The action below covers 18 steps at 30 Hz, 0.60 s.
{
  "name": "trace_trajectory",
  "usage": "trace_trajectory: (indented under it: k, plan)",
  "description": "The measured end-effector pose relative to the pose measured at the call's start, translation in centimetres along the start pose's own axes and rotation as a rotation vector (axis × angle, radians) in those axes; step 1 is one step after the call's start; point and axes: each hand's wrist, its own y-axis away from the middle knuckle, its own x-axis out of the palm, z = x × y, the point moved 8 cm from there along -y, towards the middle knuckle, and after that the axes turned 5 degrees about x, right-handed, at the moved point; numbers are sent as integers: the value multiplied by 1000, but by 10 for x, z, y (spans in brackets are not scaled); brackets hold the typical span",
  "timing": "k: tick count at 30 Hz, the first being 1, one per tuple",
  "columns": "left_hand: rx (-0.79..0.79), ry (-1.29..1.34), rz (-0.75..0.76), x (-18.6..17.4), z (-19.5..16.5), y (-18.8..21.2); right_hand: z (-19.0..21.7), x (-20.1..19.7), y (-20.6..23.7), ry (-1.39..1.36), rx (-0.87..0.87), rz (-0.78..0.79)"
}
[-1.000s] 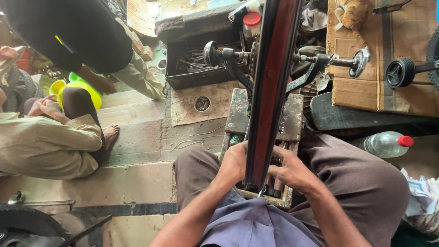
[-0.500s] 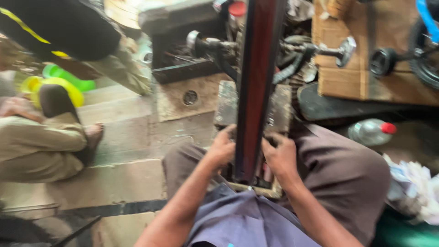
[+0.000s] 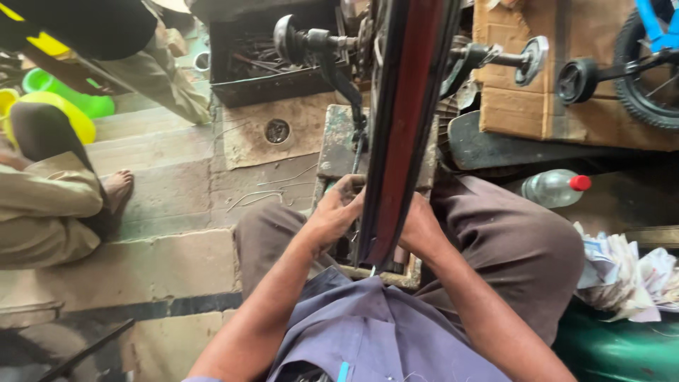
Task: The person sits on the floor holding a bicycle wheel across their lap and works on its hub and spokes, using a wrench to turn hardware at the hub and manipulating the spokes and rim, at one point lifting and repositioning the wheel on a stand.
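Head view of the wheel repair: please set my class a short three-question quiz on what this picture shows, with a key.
1. True or false: both the left hand and the right hand are on the wheel.
2. What colour is the cap of the plastic bottle? A) green B) red C) white
3. Fill in: the small blue bicycle stands at the top ____ of the picture, by the cardboard box.

Key: 1 true; 2 B; 3 right.
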Motion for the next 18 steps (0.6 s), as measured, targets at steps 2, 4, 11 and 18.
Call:
trace_trajectory:
  k: [2,4,11,18]
  plan:
    - [108,-9,21,1,-9,0,3,-2,2,-68,57,-20]
    - [152,-103,61,0,-12,2,4,2,1,1,94,115]
    - [517,-664,-7,2,-30,22,-16,-52,17,227,94,-98]
    - [593,-689,-96,7,-22,14,-22,-46,42,212,116,-79]
